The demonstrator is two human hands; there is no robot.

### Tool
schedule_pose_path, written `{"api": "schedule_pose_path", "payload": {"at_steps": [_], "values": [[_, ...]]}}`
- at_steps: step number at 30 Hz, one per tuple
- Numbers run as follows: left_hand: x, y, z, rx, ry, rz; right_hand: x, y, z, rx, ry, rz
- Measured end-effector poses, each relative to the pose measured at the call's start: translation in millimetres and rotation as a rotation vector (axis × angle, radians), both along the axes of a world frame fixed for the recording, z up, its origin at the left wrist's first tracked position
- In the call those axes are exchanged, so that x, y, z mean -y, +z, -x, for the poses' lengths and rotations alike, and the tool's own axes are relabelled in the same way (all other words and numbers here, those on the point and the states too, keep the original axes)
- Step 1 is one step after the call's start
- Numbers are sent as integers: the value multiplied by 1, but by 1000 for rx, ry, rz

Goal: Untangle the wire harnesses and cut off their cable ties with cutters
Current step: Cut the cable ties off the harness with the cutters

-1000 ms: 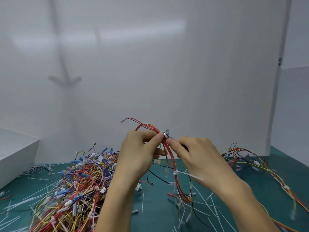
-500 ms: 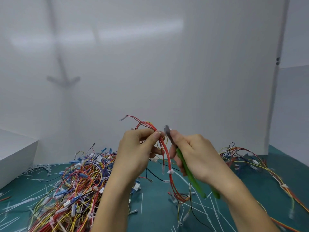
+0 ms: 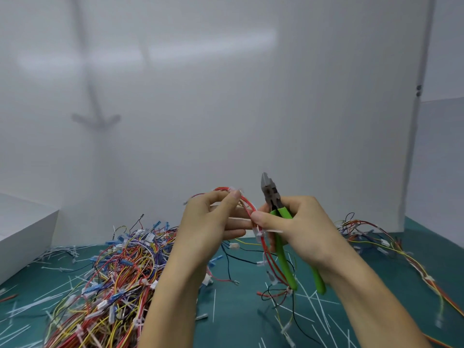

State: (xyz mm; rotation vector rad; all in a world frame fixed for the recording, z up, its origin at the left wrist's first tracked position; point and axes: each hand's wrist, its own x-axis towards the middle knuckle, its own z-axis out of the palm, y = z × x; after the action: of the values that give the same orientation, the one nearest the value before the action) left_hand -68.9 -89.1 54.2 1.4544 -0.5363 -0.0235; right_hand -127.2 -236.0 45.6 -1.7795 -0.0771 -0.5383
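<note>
Holding the red wire harness (image 3: 247, 205) raised above the bench (image 3: 238, 312), both hands meet at the middle of the view. The left hand (image 3: 208, 222) pinches the upper loop of the harness between thumb and curled fingers. The right hand (image 3: 298, 229) wraps its fingers round the green handles of the cutters (image 3: 272, 197), and its thumb tip presses on the red wires just beside the left hand's fingers. The cutter head points upward, clear of the wires, with its jaws closed; the 2 handles splay downward below the palm. The harness runs from the left hand down between both hands and hangs in front of the handles, its lower end reaching the bench. A white cable tie (image 3: 259, 233) sits on the wires directly below the right thumb, its tail projecting to the right.

A large tangled pile of harnesses (image 3: 113, 272) lies on the bench left of the left forearm. A separate harness (image 3: 371, 237) lies right of the right hand. Cut tie offcuts (image 3: 313, 302) litter the bench. A white box (image 3: 22, 232) stands at the far left.
</note>
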Motion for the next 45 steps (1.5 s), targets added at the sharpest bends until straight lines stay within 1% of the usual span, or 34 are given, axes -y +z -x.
{"api": "schedule_pose_path", "payload": {"at_steps": [2, 4, 6, 7, 10, 16, 18, 22, 24, 27, 32, 35, 39, 45], "values": [[-1, 1, 1, -24, -48, -46, 1, -1, -1, 27, -9, -75], [-2, 0, 2, -15, -114, -170, 3, -2, -2, 40, -18, -123], [-2, -2, 3, 49, -208, -326, 5, -3, -4, 45, -37, -143], [-1, -3, 4, 79, -236, -364, 5, -3, -4, 45, -46, -143], [3, -5, 3, 94, -226, -341, 5, -3, -5, 46, -72, -137], [6, -4, 5, 15, -255, -212, 9, -4, -7, 84, -79, -153], [7, -4, 5, -23, -254, -166, 9, -5, -8, 89, -93, -118], [10, -6, 4, -53, -205, -145, 7, -7, -11, 86, -97, -79], [12, -7, 2, -65, -146, -131, 7, -8, -13, 80, -126, -25], [15, -8, -1, -86, -49, -78, 8, -7, -13, 38, -167, 119], [13, -9, -6, -99, 42, 65, 11, -8, -8, -49, -240, 543], [12, -11, -8, -76, 74, 105, 10, -11, -8, -28, -269, 756], [10, -12, -10, -42, 85, 106, 11, -13, -10, 42, -318, 859], [10, -11, -11, -7, 95, 101, 15, -12, -9, 72, -308, 916]]}}
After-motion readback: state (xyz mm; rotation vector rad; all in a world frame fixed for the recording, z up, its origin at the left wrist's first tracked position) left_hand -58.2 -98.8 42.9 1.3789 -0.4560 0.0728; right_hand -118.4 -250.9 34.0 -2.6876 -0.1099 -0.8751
